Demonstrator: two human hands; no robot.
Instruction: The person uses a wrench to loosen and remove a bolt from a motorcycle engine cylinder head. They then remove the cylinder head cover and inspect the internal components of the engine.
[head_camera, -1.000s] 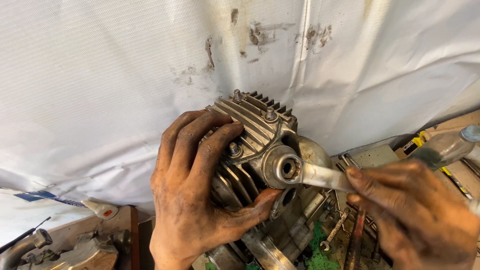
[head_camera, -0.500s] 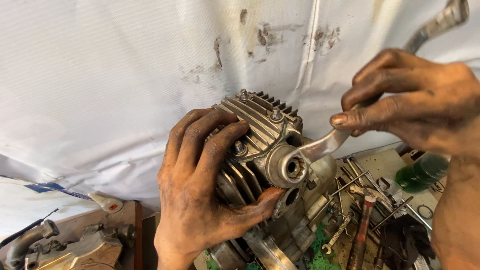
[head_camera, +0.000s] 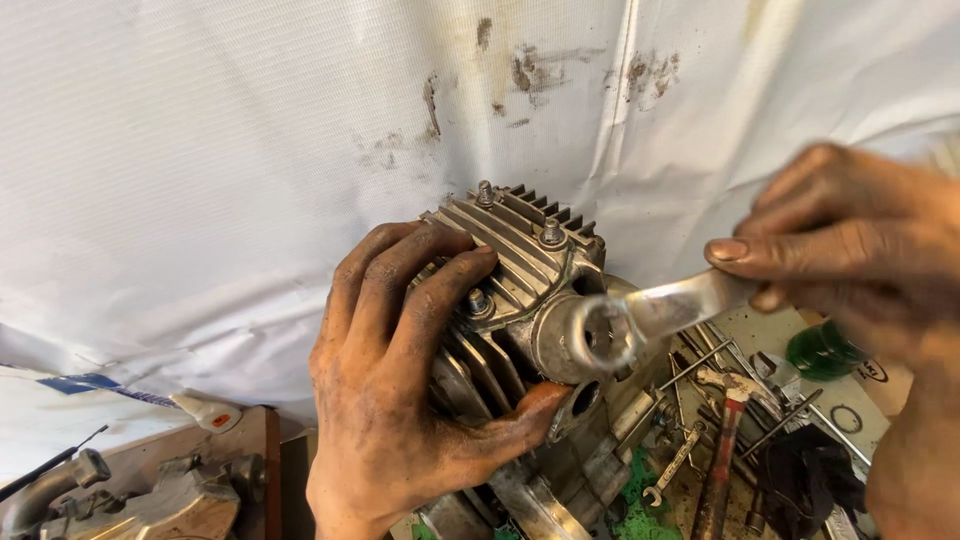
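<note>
Ring spanner seated on the round cap of the finned engine head

The left hand (head_camera: 400, 390) wraps the engine head (head_camera: 520, 290); the right hand (head_camera: 850, 250) pinches the spanner (head_camera: 640, 318), whose handle runs right and slightly up from the cap (head_camera: 575, 340)

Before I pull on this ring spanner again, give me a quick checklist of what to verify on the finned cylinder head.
1. Left hand steadying the finned cylinder head: ok, fingers over the fins, thumb underneath.
2. Ring spanner seated on the round fitting: cannot tell, the ring is in front of it and blurred.
3. Right hand gripping the handle: ok, pinched in the fingertips.
4. Swing room: not ok, loose tools lie just below.
5. Stud nuts present: ok, three show.
</note>
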